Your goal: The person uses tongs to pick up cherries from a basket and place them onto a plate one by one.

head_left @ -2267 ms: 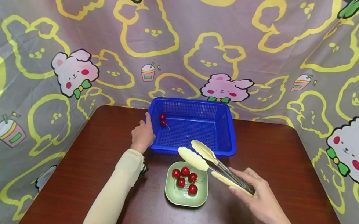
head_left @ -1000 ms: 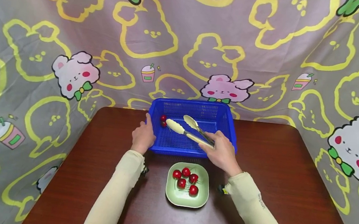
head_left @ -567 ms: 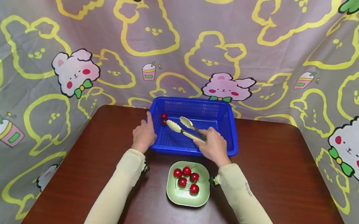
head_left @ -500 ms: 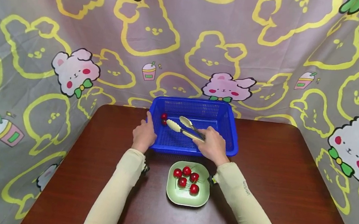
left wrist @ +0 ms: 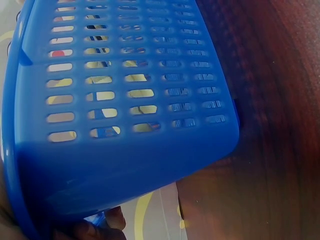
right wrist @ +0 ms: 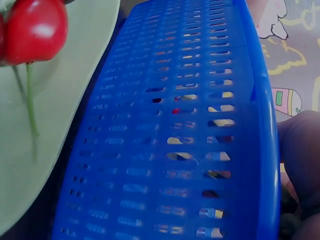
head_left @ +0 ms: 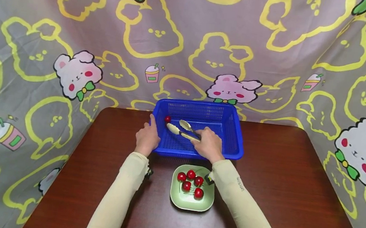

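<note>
In the head view my right hand (head_left: 209, 145) holds tongs (head_left: 189, 135) with cream tips, parted, low inside the blue basket (head_left: 198, 156). One cherry (head_left: 167, 119) shows at the basket's left end, just beyond the tips; another, if there, is hidden by them. My left hand (head_left: 147, 139) grips the basket's left rim, index finger along it. In the left wrist view its fingers (left wrist: 102, 227) curl under the rim of the basket (left wrist: 100, 170). The right wrist view shows part of the right hand (right wrist: 302, 150) past the basket wall (right wrist: 150, 125).
A green square dish (head_left: 191, 206) with several red cherries (head_left: 198, 193) stands on the brown table (head_left: 296, 187) in front of the basket, beside my right wrist. A patterned cloth (head_left: 179, 23) hangs behind the table and at both sides.
The right hand has carried the tongs from above the dish into the basket and further left, to the cherries there. The nearer cherry is now covered by the tongs. My left hand has stayed on the rim.
</note>
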Tool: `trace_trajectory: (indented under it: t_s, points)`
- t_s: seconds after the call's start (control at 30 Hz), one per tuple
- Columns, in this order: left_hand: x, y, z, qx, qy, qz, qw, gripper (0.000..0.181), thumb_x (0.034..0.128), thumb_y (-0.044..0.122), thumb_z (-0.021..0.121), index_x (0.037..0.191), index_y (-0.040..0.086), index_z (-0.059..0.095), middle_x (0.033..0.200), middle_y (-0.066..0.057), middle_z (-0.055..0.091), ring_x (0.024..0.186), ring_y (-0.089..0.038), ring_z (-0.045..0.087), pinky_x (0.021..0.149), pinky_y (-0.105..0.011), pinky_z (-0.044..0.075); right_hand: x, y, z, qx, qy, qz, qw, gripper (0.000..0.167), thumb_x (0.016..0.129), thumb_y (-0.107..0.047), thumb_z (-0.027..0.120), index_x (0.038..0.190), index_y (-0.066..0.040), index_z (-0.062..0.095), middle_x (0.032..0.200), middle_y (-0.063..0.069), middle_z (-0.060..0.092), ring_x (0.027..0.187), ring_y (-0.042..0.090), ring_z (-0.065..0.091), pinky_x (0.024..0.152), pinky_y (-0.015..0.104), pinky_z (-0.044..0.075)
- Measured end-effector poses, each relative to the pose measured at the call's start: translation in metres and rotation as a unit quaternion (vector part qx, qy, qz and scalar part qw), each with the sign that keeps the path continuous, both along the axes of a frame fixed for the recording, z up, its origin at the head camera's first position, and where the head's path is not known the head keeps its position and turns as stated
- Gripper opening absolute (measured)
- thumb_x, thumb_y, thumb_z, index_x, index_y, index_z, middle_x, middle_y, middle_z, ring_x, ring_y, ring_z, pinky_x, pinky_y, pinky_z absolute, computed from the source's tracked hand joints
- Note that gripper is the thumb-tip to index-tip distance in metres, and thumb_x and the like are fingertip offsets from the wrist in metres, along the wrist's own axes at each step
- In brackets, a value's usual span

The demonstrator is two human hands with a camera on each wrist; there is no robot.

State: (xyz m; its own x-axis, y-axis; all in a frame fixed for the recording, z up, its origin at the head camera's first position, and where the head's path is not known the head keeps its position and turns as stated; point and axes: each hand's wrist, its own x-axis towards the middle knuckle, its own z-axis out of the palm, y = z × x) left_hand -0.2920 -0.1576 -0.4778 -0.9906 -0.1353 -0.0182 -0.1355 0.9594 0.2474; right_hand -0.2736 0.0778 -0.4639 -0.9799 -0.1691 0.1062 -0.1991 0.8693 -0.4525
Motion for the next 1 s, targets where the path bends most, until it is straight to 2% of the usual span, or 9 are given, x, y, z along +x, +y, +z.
trace_trajectory:
  t_s: [0.33,0.67,1.0]
  points:
    - [0.002,0.000,0.000,0.000,0.006,-0.001,1.0000,0.098,0.0906,0.017,0.071,0.166,0.004,0.009,0.135,-0.032,0.056,0.099,-0.049,0.069,0.088,-0.058,0.054,-0.004,-0.012,-0.002,0.007,-0.002,-0.003,1.0000,0.038,0.090,-0.030,0.075,0.125,-0.016,0.076,0.107,0.011,0.071,0.099,0.037,0.070,0.083,0.053,0.054]
    - [0.004,0.002,0.003,0.003,0.014,0.001,0.9999,0.097,0.0897,0.016,0.070,0.165,0.004,0.010,0.133,-0.031,0.057,0.099,-0.049,0.069,0.088,-0.059,0.054,-0.005,-0.010,-0.002,0.007,0.007,-0.002,1.0000,0.037,0.090,-0.029,0.075,0.124,-0.017,0.077,0.107,0.011,0.072,0.099,0.037,0.070,0.082,0.053,0.055]
    - [0.004,0.004,0.005,0.002,0.003,0.002,1.0000,0.097,0.0905,0.016,0.070,0.166,0.004,0.009,0.134,-0.031,0.056,0.098,-0.049,0.068,0.089,-0.059,0.054,0.003,-0.005,0.006,-0.010,0.012,-0.002,0.9999,0.037,0.090,-0.029,0.076,0.126,-0.019,0.077,0.100,0.009,0.069,0.090,0.034,0.068,0.078,0.052,0.054]
